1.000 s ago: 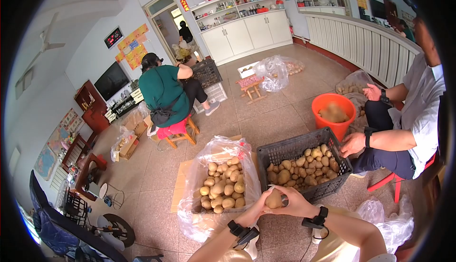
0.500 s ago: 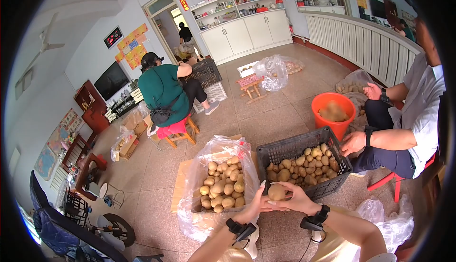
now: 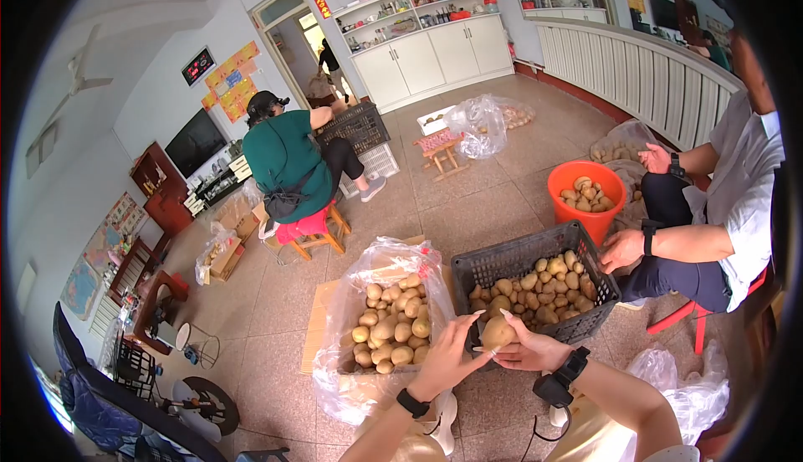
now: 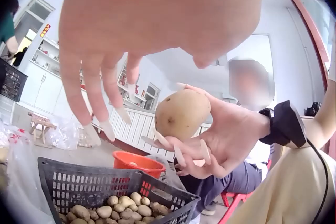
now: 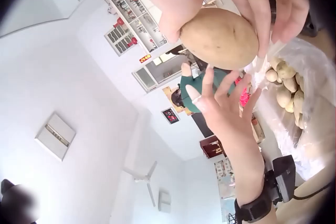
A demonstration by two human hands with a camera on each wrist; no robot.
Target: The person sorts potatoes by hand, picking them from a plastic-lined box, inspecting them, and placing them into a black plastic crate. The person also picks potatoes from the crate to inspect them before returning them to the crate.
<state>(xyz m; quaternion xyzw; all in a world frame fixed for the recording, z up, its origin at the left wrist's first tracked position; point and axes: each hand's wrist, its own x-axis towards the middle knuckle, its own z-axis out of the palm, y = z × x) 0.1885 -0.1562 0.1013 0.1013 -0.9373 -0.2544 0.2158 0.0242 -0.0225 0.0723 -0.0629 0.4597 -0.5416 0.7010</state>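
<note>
My right hand [image 3: 539, 353] holds one tan potato [image 3: 498, 333] between thumb and fingers, near the close edge of the black crate [image 3: 535, 248]. In the left wrist view that potato [image 4: 182, 112] rests against the right hand's [image 4: 231, 134] curled fingers. My left hand [image 3: 447, 360] is just left of it, fingers extended; in the right wrist view its spread fingers [image 5: 209, 90] stand apart from the potato [image 5: 220, 37]. Many potatoes [image 3: 556, 290] lie in the crate. More potatoes [image 3: 393, 328] fill the bag-lined box to the left, under clear plastic [image 3: 335, 336].
An orange bucket [image 3: 588, 179] of potatoes stands beyond the crate. A seated person's hand [image 3: 623, 250] is at the crate's right side. Another person in green [image 3: 284, 165] sits farther back by a black crate [image 3: 355, 127]. A plastic bag [image 3: 686, 387] lies at the lower right.
The left hand has drawn away from the potato, which the right hand keeps and has shifted slightly right. Potatoes in the orange bucket now show sharply. The distant person in the doorway has moved.
</note>
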